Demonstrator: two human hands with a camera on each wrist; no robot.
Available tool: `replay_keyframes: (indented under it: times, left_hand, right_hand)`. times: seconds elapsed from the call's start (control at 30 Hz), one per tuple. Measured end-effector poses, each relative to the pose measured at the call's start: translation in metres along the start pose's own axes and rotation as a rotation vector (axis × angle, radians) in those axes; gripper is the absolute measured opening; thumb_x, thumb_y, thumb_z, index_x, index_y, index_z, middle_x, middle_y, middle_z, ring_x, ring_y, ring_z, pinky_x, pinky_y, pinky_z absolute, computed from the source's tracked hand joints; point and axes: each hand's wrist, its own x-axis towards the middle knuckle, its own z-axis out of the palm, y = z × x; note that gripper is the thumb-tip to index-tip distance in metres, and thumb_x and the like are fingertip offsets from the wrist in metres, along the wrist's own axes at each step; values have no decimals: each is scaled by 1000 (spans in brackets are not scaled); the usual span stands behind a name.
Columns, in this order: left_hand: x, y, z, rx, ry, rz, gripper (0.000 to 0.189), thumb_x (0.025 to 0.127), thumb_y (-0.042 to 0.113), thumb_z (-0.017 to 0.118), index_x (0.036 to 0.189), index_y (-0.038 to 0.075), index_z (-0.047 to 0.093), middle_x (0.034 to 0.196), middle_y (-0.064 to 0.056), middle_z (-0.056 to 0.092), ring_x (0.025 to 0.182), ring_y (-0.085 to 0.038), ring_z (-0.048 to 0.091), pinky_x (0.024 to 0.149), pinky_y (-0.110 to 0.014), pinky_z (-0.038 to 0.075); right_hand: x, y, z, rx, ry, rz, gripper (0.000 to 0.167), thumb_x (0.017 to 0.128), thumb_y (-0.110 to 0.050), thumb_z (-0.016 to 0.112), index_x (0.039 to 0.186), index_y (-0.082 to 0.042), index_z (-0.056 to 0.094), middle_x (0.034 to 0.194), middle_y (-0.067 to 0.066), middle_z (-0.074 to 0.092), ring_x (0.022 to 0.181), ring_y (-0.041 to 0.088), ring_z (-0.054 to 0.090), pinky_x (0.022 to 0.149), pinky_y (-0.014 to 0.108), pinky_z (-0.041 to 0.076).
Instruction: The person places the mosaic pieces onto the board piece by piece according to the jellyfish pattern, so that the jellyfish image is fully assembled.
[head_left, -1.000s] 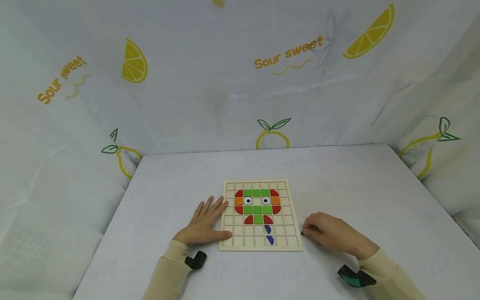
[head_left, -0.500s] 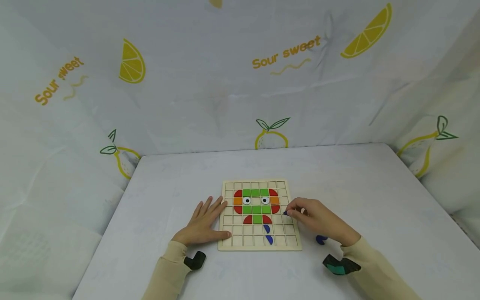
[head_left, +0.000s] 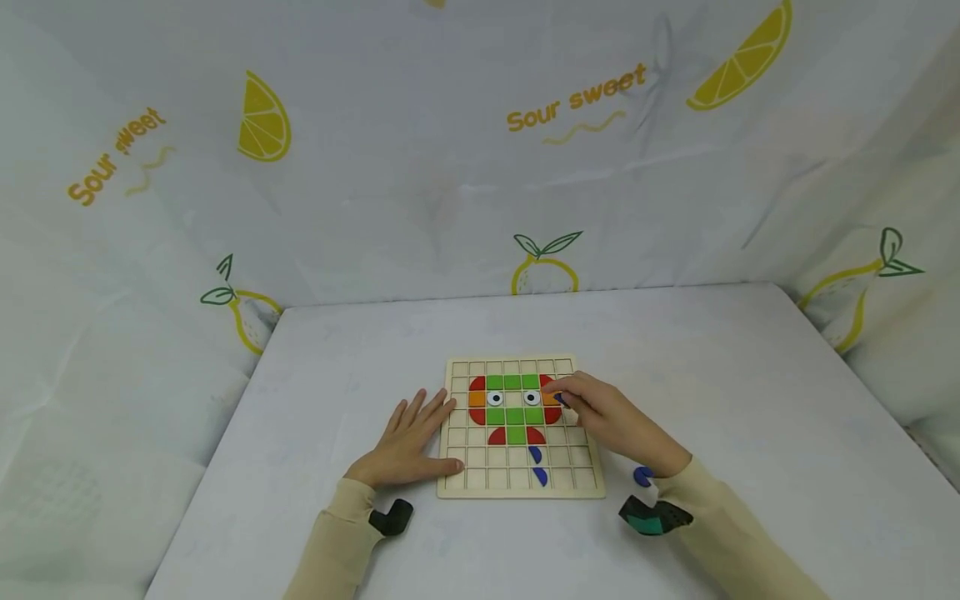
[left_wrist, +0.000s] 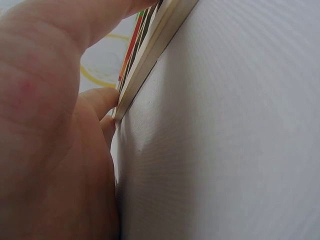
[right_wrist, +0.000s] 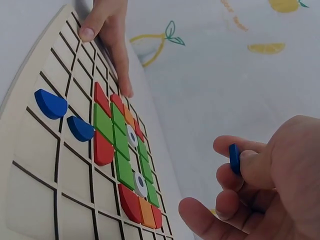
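A wooden grid board (head_left: pixel 480 481) lies on the table, with green square tiles (head_left: pixel 515 435), red rounded tiles (head_left: pixel 477 417), orange tiles (head_left: pixel 477 399) and two eye tiles (head_left: pixel 495 398) forming a face-like pattern. Two blue half-round tiles (right_wrist: pixel 51 104) sit in the cells below it. My left hand (head_left: pixel 405 446) rests with spread, straight fingers on the board's left edge; in the left wrist view its fingers touch the rim. Over the board's right side, my right hand (head_left: pixel 611 418) pinches a small blue tile (right_wrist: pixel 234 159) between thumb and index finger.
Another blue piece (head_left: pixel 642 476), notched in outline, lies on the white table (head_left: pixel 360 358) right of the board, beside the right sleeve. A white curtain (head_left: pixel 420 167) printed with lemons stands behind and at both sides.
My right hand has come from the table right of the board to above its right part, carrying the blue tile. The blue piece on the table is uncovered. My left hand stays put.
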Motion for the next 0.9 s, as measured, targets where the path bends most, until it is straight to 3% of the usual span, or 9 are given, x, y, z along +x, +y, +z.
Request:
replay_keyframes:
  times: [0.13,0.27,0.67,0.9]
  left_hand:
    - [1,-2,0,12,-8,-1,97,85,59,69,163,21,24,173,2,10,161,-27,-5,129,-54,-6]
    - [2,-3,-1,15,-1,-1,97,85,59,69,163,22,25,173,3,10,161,-26,-5,129,-53,-6]
    - [1,-4,0,13,4,6,96,86,58,69,162,21,26,173,1,12,161,-28,-4,129,-54,-5]
    - [2,-4,0,9,-2,2,97,85,60,69,163,21,25,173,1,11,161,-27,-5,129,-53,-6]
  right_hand:
    - [4,-3,3,44,-9,28,22,105,-4,49,122,-3,63,113,17,64,82,28,57,65,20,50]
    - [9,-6,8,70,-29,40,20,105,-7,52,120,-2,64,112,15,67,86,27,57,69,21,51]
    - [20,-13,23,47,-92,-51,14,98,-7,64,110,-10,72,104,0,66,91,14,53,76,21,51]
    - [19,-13,42,-62,-111,-58,14,97,-11,67,110,-9,71,93,-6,66,79,5,52,69,20,49]
